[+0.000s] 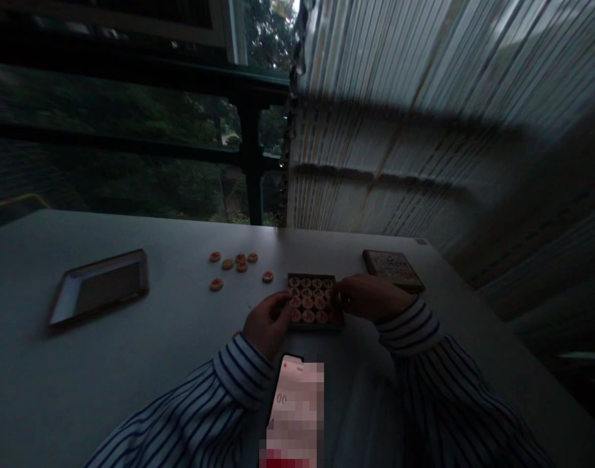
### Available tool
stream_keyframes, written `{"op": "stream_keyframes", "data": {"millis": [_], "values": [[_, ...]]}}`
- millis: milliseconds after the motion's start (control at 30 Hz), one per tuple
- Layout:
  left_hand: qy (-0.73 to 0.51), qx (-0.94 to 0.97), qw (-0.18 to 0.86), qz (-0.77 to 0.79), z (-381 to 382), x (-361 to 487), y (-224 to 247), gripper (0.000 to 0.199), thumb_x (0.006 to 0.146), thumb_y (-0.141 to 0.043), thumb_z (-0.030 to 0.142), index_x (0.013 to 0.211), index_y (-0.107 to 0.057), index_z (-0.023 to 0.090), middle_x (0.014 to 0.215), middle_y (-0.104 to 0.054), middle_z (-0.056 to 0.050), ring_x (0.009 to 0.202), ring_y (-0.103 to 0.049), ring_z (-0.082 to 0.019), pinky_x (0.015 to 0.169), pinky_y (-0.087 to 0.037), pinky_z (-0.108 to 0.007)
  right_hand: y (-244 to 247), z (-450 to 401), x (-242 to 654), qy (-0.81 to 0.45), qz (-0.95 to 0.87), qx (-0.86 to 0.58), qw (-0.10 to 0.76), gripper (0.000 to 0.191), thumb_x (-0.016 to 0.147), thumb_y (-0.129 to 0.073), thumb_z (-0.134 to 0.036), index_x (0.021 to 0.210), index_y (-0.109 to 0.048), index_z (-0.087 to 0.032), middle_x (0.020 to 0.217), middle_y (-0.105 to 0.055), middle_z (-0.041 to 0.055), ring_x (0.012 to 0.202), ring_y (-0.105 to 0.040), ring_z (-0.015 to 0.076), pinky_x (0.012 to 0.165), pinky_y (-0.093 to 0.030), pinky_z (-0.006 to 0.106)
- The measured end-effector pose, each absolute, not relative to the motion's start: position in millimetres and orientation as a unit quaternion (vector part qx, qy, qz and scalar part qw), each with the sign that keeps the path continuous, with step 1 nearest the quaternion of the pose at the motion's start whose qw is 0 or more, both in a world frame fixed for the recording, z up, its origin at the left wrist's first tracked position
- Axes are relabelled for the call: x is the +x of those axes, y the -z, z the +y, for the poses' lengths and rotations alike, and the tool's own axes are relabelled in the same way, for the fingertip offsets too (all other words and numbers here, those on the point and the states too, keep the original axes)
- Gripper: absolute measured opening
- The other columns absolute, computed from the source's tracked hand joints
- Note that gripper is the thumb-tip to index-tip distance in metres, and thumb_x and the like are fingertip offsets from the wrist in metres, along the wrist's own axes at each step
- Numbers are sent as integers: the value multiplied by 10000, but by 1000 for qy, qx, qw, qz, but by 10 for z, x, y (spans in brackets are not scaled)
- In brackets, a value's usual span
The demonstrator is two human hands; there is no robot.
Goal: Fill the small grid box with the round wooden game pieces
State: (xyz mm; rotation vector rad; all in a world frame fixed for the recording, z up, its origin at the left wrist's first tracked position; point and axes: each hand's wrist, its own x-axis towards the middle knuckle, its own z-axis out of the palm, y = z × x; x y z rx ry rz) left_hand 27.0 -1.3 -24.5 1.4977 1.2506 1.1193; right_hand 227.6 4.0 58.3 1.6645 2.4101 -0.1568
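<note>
A small open box (315, 328) holds rows of round wooden xiangqi pieces (307, 302), dark-marked at the back and red-marked in front. My left hand (268, 322) is at the box's left edge, thumb and fingers bent close together beside the pieces there. On the opposite side, my right hand (368, 296) has its fingers curled over the box's right edge and covers the pieces there. What either hand's fingertips hold is too dark and hidden to make out. Several loose xiangqi pieces (242, 266) lie on the table left of the box, one of them face down or blank.
On the white table (180, 344), a shallow tray-like lid (99, 286) lies at the left. A flat printed box (393, 270) sits behind my right hand. Nearest me is a lit phone (292, 396). A railing (251, 156) and a striped curtain (356, 143) stand beyond the table.
</note>
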Motion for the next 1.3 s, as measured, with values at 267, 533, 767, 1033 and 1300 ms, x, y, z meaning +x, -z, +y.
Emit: {"op": "stream_keyframes", "data": {"millis": [267,533,767,1033,1300], "values": [[-448,605,422,504,-11,265,235,311,669,-535,298,909,-607,114,936,-653,-105,872,-606,-203,818,-464,-338,-639,46,2306,-6,829,558,29,205,772,-451,-259,908,-601,-228,837,-645,38,776,-583,152,634,-381,224],[-475,576,421,516,-23,242,119,294,671,-525,304,887,-613,125,932,-654,-100,837,-617,-206,734,-504,-323,-791,8,2199,-95,797,584,-125,186,811,-396,-225,844,-574,-186,747,-608,32,689,-532,125,646,-351,232],[-556,545,390,491,0,132,-41,267,690,-533,296,879,-610,123,998,-632,-110,955,-572,-210,818,-467,-327,-836,-14,2174,-95,777,591,-195,199,816,-389,-241,884,-564,-174,731,-594,34,664,-514,123,634,-343,235],[-616,500,379,476,120,-9,-135,309,684,-563,325,891,-604,99,908,-638,-107,861,-591,-205,760,-482,-350,-810,-22,2168,-93,792,580,-167,213,825,-385,-252,847,-583,-175,742,-598,44,701,-519,131,640,-327,235],[-626,491,401,454,207,-153,-301,297,693,-556,337,883,-606,114,921,-639,-99,851,-599,-190,723,-492,-312,-834,-58,2100,-83,814,555,-153,178,806,-402,-206,819,-575,-168,765,-607,42,696,-517,124,620,-312,228]]}}
